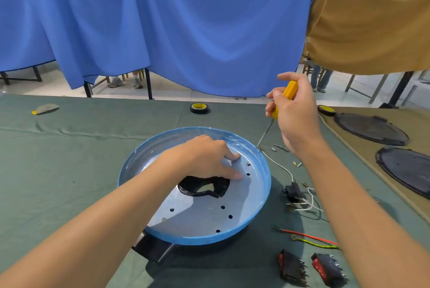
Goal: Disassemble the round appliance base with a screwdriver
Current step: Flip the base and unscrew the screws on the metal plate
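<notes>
1. Yellow handle of the screwdriver (285,97): my right hand (295,113) has its fingers curled round it, raised over the far right part of the desk (69,171). The shaft slants down and to the left, and its tip is at the outer far-right rim of the base. I cannot confirm contact with the rim.
2. My left hand (209,159) lies spread inside the round appliance base (265,185) and holds nothing. The thumb and forefinger tips press on the pale inner plate, with a small metal fitting (248,163) between them.
3. The base sits mid-desk on the green cloth, toward the front edge. It has a blue rim, a pale plate with several small holes and a ragged black-edged opening at centre. A black handle (153,249) projects toward the front edge.
4. Just right of the base lie loose screws (280,147) and a white wire (279,165) that runs to a small black component (293,192).
5. Toward the front right corner lie a red wire (309,235), a green-yellow wire (314,242), a black switch (292,266) and a second switch (327,269). The two switches lie apart from each other.
6. At the far edge a tape roll (200,108) lies flat.
7. On the tan mat (349,143) along the right edge are a second tape roll (326,110) and two black round covers, the farther cover (371,128) and the nearer cover (404,169).
8. At the far left corner lies a flat grey item (45,108). I cannot tell what it is.
</notes>
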{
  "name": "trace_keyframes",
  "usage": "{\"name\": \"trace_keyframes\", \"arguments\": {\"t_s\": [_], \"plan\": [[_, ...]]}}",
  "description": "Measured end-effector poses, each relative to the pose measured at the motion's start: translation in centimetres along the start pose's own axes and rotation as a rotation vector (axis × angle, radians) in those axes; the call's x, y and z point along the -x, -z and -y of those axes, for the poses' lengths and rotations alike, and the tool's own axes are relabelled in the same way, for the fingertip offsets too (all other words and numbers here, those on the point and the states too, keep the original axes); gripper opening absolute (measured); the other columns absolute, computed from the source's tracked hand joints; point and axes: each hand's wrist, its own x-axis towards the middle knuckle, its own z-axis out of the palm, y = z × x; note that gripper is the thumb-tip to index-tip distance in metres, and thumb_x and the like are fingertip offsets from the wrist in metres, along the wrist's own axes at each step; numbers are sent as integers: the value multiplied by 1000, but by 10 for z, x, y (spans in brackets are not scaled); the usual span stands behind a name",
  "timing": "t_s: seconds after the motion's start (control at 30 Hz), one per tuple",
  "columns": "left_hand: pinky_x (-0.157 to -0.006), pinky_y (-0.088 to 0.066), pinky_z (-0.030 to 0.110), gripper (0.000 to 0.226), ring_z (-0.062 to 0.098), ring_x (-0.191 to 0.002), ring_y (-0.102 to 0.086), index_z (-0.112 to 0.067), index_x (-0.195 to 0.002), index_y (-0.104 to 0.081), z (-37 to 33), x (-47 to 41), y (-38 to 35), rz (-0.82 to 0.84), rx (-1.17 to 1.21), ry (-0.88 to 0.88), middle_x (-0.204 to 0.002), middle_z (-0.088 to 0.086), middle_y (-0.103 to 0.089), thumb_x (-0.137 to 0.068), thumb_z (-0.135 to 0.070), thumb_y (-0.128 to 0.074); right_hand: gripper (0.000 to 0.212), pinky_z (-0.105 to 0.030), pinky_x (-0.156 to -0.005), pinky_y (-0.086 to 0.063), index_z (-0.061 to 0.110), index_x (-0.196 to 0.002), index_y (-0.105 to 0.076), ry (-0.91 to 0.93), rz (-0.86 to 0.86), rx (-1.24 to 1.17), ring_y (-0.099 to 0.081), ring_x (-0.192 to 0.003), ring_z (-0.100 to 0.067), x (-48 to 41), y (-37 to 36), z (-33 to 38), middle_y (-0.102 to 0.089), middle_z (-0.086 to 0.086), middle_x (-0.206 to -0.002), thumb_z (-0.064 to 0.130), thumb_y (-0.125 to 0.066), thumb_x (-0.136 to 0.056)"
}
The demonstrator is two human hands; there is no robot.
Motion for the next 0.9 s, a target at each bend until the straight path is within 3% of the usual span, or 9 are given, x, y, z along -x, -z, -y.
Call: {"name": "trace_keyframes", "arguments": {"t_s": [0.1, 0.23, 0.4, 0.6, 0.77, 0.9], "plan": [[-93, -41, 41, 66, 23, -116, -43, -51, -139, -41, 0, -2, 2, 40, 35, 39, -123, 0, -55, -79, -77, -49, 23, -22, -53, -48, 20, -111, -48, 36, -37, -18, -52, -53, -6, 5, 0, -5, -57, 0, -79, 2, -42, -98], [-80, -41, 38, 66, 23, -98, -49, -48, -138, -47, -5, -5, 10, 72, 52, 50, -99, -2, -59, -78, -73, -57, 21, -20, -53, -47, 20, -110, -49, 29, 52, 73, -52, -52, -5, 14, -7, -13, -57, 2, -77, 5, -41, -97], [-76, -41, 35, 68, 24, -94, -52, -43, -135, -53, -9, -11, 16, 85, 35, 45, -101, -4, -54, -74, -71, -64, 21, -22, -54, -50, 19, -112, -49, 9, 39, 46, -53, -53, -4, 19, -7, -17, -58, 1, -79, 4, -42, -98], [-75, -40, 34, 68, 23, -92, -52, -41, -134, -54, -8, -12, 15, 63, 44, 29, -85, -10, -52, -74, -70, -66, 22, -24, -56, -51, 20, -111, -50, 4, 46, 12, -54, -56, -6, 21, -8, -18, -59, 0, -80, 5, -43, -98], [-78, -41, 33, 67, 22, -93, -52, -40, -135, -54, -7, -12, 14, 61, 40, 14, -104, -5, -58, -75, -69, -64, 18, -25, -56, -51, 16, -109, -49, 0, 64, 21, -53, -57, -7, 23, -10, -21, -57, 0, -79, 4, -43, -98], [-72, -39, 32, 66, 21, -88, -51, -40, -134, -55, -8, -11, 14, 44, 36, 9, -88, -8, -54, -75, -69, -65, 15, -28, -60, -52, 16, -105, -47, 18, 124, 39, -56, -58, -10, 24, -7, -17, -58, -1, -80, 4, -43, -99]]}}
